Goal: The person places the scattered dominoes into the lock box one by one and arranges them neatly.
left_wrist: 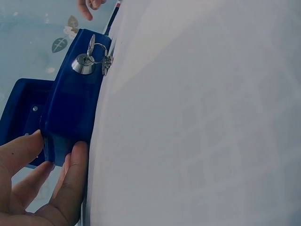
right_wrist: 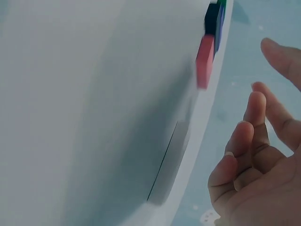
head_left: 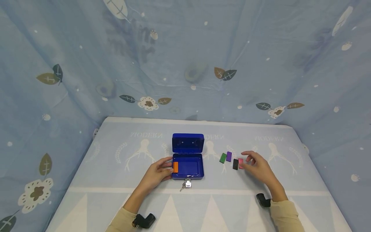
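A blue cash box point(head_left: 188, 166) stands on the table with its lid point(head_left: 188, 143) raised; a silver lock with keys point(left_wrist: 96, 56) is at its front. Inside, along the left wall, lies an orange block point(head_left: 175, 167). My left hand point(head_left: 157, 174) holds the box's left side, thumb at the top edge and fingers against the outside. To the right of the box lie a green block point(head_left: 223, 158), a purple block point(head_left: 229, 156), a black block point(head_left: 235, 164) and a pink block point(head_left: 241, 163). Beside the pink block hovers my right hand point(head_left: 258, 167), thumb and forefinger apart, holding nothing.
A pale patterned cloth covers the table point(head_left: 116, 180). Behind and at both sides hangs a blue curtain point(head_left: 185, 64) with leaf and flower prints. Low at the table's edge in the right wrist view is a pale grey piece point(right_wrist: 171, 165).
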`<move>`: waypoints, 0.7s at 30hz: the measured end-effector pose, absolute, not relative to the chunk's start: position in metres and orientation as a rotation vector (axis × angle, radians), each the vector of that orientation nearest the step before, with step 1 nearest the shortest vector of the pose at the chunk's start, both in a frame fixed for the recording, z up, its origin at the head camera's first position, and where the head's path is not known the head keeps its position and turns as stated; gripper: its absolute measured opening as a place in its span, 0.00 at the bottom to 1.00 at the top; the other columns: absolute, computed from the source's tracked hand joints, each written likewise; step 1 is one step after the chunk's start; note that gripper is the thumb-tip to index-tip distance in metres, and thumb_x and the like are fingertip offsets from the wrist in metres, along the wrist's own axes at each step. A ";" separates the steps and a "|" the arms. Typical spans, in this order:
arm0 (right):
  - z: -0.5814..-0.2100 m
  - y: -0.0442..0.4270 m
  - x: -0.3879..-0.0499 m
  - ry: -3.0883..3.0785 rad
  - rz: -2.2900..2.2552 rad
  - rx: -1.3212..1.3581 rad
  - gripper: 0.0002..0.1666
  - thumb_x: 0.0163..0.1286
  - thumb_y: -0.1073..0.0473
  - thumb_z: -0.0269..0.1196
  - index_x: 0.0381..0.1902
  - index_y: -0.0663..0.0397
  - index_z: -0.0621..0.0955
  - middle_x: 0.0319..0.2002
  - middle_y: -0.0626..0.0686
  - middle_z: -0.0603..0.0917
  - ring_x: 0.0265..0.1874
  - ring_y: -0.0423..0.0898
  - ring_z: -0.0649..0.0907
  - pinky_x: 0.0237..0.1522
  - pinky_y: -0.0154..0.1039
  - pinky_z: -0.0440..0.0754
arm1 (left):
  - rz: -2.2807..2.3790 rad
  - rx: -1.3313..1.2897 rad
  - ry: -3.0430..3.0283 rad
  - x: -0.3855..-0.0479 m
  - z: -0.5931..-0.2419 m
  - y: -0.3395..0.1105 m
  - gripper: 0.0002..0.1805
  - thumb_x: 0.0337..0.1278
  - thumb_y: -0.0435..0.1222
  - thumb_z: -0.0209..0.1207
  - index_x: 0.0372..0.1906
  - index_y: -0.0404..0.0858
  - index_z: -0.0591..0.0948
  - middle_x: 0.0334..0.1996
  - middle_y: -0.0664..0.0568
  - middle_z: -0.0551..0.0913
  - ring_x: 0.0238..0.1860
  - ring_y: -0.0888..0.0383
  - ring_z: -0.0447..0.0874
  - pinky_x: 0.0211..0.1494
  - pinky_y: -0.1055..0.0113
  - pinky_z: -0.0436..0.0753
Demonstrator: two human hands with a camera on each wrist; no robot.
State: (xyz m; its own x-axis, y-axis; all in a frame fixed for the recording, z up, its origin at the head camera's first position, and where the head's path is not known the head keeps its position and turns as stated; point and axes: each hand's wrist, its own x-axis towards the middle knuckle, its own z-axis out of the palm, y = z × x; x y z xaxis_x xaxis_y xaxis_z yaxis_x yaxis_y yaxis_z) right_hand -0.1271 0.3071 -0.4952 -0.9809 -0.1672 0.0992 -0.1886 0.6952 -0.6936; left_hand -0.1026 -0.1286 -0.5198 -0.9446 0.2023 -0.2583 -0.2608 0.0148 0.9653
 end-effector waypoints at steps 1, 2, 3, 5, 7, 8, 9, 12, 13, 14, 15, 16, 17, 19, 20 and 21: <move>-0.495 0.310 -0.129 -2.876 1.182 0.307 0.24 0.63 0.64 0.72 0.56 0.61 0.80 0.36 0.53 0.77 0.33 0.51 0.72 0.29 0.37 0.70 | 2.000 -0.059 1.973 -0.103 -0.520 -0.129 0.30 0.63 0.27 0.63 0.70 0.37 0.73 0.56 0.36 0.77 0.52 0.45 0.83 0.49 0.56 0.86; -0.495 0.312 -0.131 -2.889 1.183 0.311 0.24 0.63 0.64 0.71 0.57 0.61 0.80 0.37 0.54 0.77 0.33 0.51 0.72 0.29 0.37 0.70 | 2.001 -0.059 1.971 -0.103 -0.520 -0.129 0.30 0.63 0.27 0.63 0.70 0.37 0.73 0.56 0.36 0.77 0.52 0.45 0.83 0.49 0.56 0.86; -0.495 0.315 -0.132 -2.901 1.189 0.312 0.24 0.64 0.63 0.72 0.57 0.61 0.80 0.37 0.54 0.77 0.33 0.50 0.72 0.29 0.37 0.70 | 2.004 -0.058 1.969 -0.103 -0.520 -0.129 0.30 0.63 0.27 0.63 0.70 0.37 0.73 0.56 0.36 0.77 0.52 0.45 0.83 0.49 0.56 0.86; -0.496 0.319 -0.135 -2.923 1.203 0.316 0.24 0.63 0.62 0.72 0.57 0.61 0.80 0.37 0.54 0.77 0.33 0.50 0.71 0.29 0.37 0.70 | 2.005 -0.057 1.966 -0.103 -0.520 -0.129 0.30 0.63 0.27 0.63 0.70 0.37 0.72 0.56 0.36 0.77 0.52 0.45 0.82 0.49 0.56 0.86; -0.498 0.323 -0.138 -2.946 1.223 0.322 0.25 0.62 0.61 0.73 0.56 0.60 0.80 0.38 0.55 0.77 0.34 0.50 0.71 0.30 0.38 0.70 | 2.003 -0.058 1.967 -0.104 -0.520 -0.128 0.30 0.63 0.27 0.63 0.70 0.37 0.73 0.56 0.36 0.77 0.52 0.45 0.82 0.49 0.56 0.86; -0.499 0.325 -0.139 -2.957 1.228 0.325 0.25 0.62 0.61 0.73 0.56 0.60 0.80 0.38 0.55 0.77 0.34 0.50 0.71 0.30 0.38 0.70 | 2.001 -0.059 1.967 -0.104 -0.520 -0.128 0.30 0.63 0.27 0.63 0.70 0.37 0.73 0.56 0.36 0.77 0.52 0.45 0.83 0.49 0.56 0.86; -0.500 0.326 -0.140 -2.966 1.241 0.329 0.26 0.61 0.61 0.74 0.55 0.61 0.80 0.38 0.56 0.77 0.34 0.50 0.71 0.31 0.38 0.70 | 2.000 -0.060 1.967 -0.104 -0.520 -0.128 0.30 0.63 0.27 0.63 0.70 0.37 0.73 0.56 0.36 0.77 0.52 0.45 0.83 0.49 0.56 0.86; -0.503 0.329 -0.142 -3.008 1.267 0.335 0.28 0.58 0.59 0.76 0.55 0.60 0.79 0.39 0.57 0.76 0.35 0.51 0.69 0.33 0.40 0.68 | 1.996 -0.063 1.968 -0.104 -0.519 -0.128 0.30 0.62 0.27 0.64 0.70 0.37 0.73 0.56 0.36 0.77 0.52 0.46 0.83 0.49 0.56 0.86; -0.503 0.329 -0.143 -3.022 1.272 0.338 0.29 0.57 0.59 0.76 0.55 0.60 0.79 0.40 0.57 0.75 0.36 0.52 0.69 0.34 0.41 0.67 | 1.995 -0.063 1.969 -0.104 -0.519 -0.128 0.30 0.62 0.27 0.64 0.70 0.37 0.73 0.56 0.36 0.77 0.52 0.46 0.83 0.49 0.56 0.86; -0.504 0.329 -0.143 -3.039 1.270 0.340 0.30 0.57 0.58 0.77 0.55 0.60 0.79 0.40 0.57 0.75 0.36 0.52 0.69 0.35 0.42 0.67 | 1.996 -0.065 1.967 -0.104 -0.519 -0.129 0.30 0.62 0.27 0.64 0.70 0.37 0.73 0.56 0.36 0.77 0.52 0.46 0.83 0.49 0.56 0.86; -0.505 0.329 -0.143 -3.054 1.267 0.341 0.31 0.56 0.57 0.77 0.56 0.60 0.78 0.40 0.57 0.74 0.37 0.52 0.68 0.35 0.43 0.67 | 1.995 -0.066 1.967 -0.104 -0.519 -0.129 0.30 0.62 0.27 0.64 0.70 0.37 0.73 0.57 0.36 0.77 0.52 0.46 0.83 0.49 0.56 0.86; -0.506 0.330 -0.143 -3.069 1.261 0.341 0.32 0.56 0.57 0.77 0.56 0.60 0.78 0.41 0.56 0.74 0.38 0.52 0.68 0.36 0.43 0.67 | 1.995 -0.066 1.966 -0.104 -0.519 -0.129 0.30 0.63 0.27 0.64 0.70 0.37 0.73 0.57 0.36 0.77 0.52 0.46 0.83 0.49 0.56 0.86; -0.506 0.330 -0.143 -3.079 1.254 0.342 0.32 0.56 0.58 0.77 0.56 0.60 0.78 0.41 0.56 0.74 0.39 0.52 0.68 0.37 0.43 0.67 | 1.995 -0.066 1.965 -0.104 -0.519 -0.129 0.30 0.63 0.27 0.64 0.70 0.37 0.73 0.57 0.36 0.77 0.52 0.46 0.83 0.49 0.56 0.86; -0.507 0.329 -0.143 -3.087 1.240 0.344 0.32 0.55 0.59 0.77 0.56 0.60 0.78 0.40 0.55 0.74 0.39 0.52 0.68 0.38 0.44 0.67 | 1.996 -0.063 1.963 -0.104 -0.519 -0.129 0.30 0.63 0.27 0.64 0.70 0.38 0.73 0.57 0.36 0.76 0.52 0.45 0.82 0.49 0.56 0.86; -0.507 0.329 -0.143 -3.088 1.232 0.351 0.31 0.55 0.59 0.77 0.55 0.60 0.78 0.40 0.55 0.74 0.39 0.52 0.68 0.38 0.43 0.67 | 1.995 -0.062 1.964 -0.104 -0.519 -0.129 0.30 0.63 0.27 0.64 0.70 0.38 0.73 0.57 0.36 0.76 0.52 0.45 0.82 0.49 0.56 0.86; -0.506 0.329 -0.144 -3.085 1.230 0.356 0.31 0.55 0.60 0.77 0.55 0.60 0.78 0.40 0.55 0.73 0.39 0.52 0.68 0.38 0.43 0.67 | 1.996 -0.060 1.965 -0.104 -0.518 -0.129 0.30 0.63 0.27 0.63 0.70 0.37 0.73 0.57 0.36 0.76 0.52 0.45 0.82 0.49 0.56 0.86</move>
State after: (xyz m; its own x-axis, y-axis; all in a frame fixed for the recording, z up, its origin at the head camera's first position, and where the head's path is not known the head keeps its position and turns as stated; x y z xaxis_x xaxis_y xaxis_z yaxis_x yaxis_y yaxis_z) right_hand -0.1436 0.3292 -0.5064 -0.9579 -0.2677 -0.1042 -0.1226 0.7089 -0.6945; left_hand -0.1039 -0.1288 -0.5184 -0.9417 0.2089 -0.2638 -0.2671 0.0131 0.9636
